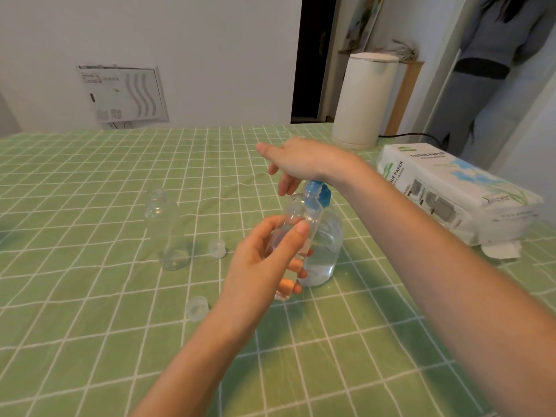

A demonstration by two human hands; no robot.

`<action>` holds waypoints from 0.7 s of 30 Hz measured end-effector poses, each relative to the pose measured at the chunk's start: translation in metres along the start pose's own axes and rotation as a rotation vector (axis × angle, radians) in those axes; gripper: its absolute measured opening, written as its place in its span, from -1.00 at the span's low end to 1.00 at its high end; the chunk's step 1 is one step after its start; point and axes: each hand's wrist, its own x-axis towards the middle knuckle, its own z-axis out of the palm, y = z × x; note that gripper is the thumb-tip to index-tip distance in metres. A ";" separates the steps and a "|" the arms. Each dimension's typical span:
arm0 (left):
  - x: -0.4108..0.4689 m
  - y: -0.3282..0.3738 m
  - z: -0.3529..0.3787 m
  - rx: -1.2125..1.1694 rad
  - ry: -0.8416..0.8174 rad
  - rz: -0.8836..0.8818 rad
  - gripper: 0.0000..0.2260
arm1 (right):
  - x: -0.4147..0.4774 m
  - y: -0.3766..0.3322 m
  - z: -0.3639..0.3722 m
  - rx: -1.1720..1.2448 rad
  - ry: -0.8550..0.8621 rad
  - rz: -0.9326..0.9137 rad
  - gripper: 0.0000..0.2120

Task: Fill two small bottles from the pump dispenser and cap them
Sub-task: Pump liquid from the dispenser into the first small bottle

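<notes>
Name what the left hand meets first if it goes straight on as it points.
Probably the pump dispenser: the left hand, gripping a small bottle, points toward its body just beyond; gap unclear.

Head-worn view, forward-down, close over table [90, 311]

Two bare hands and forearms show, uncovered from the fingertips down to the picture's lower edge. The left hand [264, 260], just in front of the pump dispenser [326, 245], has a short, rounded, plain thumbnail. The right hand [301, 161], just above the pump dispenser, joins a slim wrist and a long bare forearm.
</notes>
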 end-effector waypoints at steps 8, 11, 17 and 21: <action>0.002 0.008 0.004 -0.022 -0.014 0.015 -0.62 | 0.001 -0.005 -0.014 0.001 0.026 -0.048 -0.45; 0.002 0.008 0.004 -0.026 -0.009 0.015 -0.63 | 0.001 -0.005 -0.012 0.018 0.011 -0.039 -0.44; 0.001 0.005 0.003 -0.018 -0.010 0.005 -0.61 | 0.001 -0.003 -0.007 0.022 -0.013 -0.002 -0.42; 0.000 0.002 0.002 -0.014 -0.007 0.001 -0.61 | 0.001 0.000 -0.001 0.036 -0.020 0.013 -0.40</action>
